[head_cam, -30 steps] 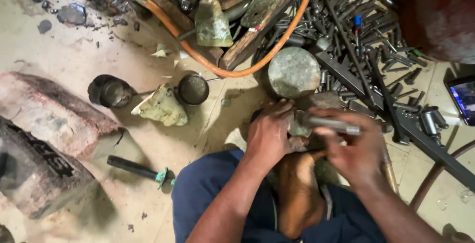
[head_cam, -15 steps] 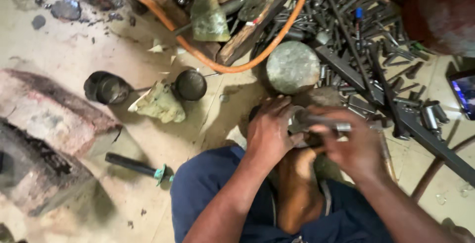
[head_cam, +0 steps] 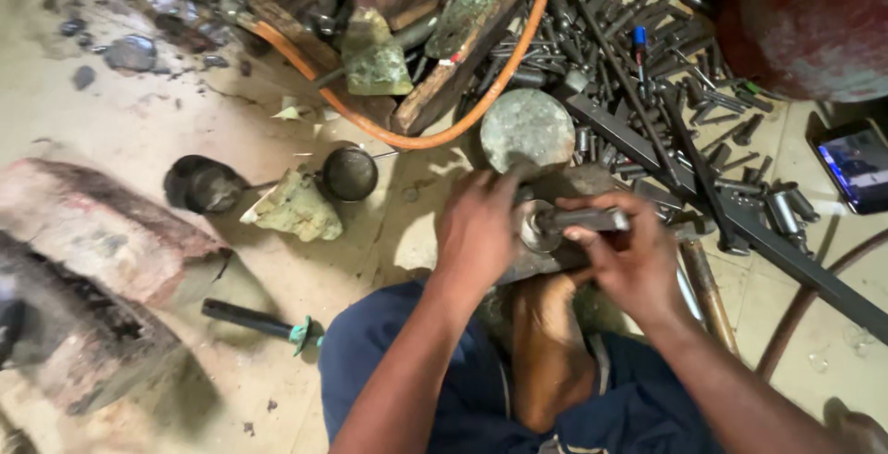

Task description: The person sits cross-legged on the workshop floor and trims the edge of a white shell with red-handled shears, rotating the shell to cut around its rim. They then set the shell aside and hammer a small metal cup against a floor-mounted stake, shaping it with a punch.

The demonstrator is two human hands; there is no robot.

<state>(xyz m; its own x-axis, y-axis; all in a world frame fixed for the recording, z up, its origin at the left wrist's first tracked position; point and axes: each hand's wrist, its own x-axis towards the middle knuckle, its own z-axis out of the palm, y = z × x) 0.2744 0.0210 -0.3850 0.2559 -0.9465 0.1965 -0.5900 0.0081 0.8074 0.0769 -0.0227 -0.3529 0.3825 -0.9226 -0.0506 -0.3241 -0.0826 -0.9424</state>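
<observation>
— Working on the floor, a seated person presses the left hand (head_cam: 476,232) down on a round metal disc (head_cam: 536,226) while the right hand (head_cam: 629,264) wraps a grey metal bar (head_cam: 585,221). Which step is this?

— By the look of it, the fitting step: the bar's end meets the disc's centre. The next move likely calls for a steady left hand and careful turning or pushing from the right.

— And each grip?

— The right hand's fingers are closed around the bar; the left hand's fingers are pressed flat on the disc's edge, pinching nothing.

— Where does the piece lie?

— Between both hands, just above the person's bare foot (head_cam: 546,325), beside a round grey-green block (head_cam: 527,128) and a heap of bolts and rods (head_cam: 666,75). An orange hose (head_cam: 388,130) curves beyond.
</observation>
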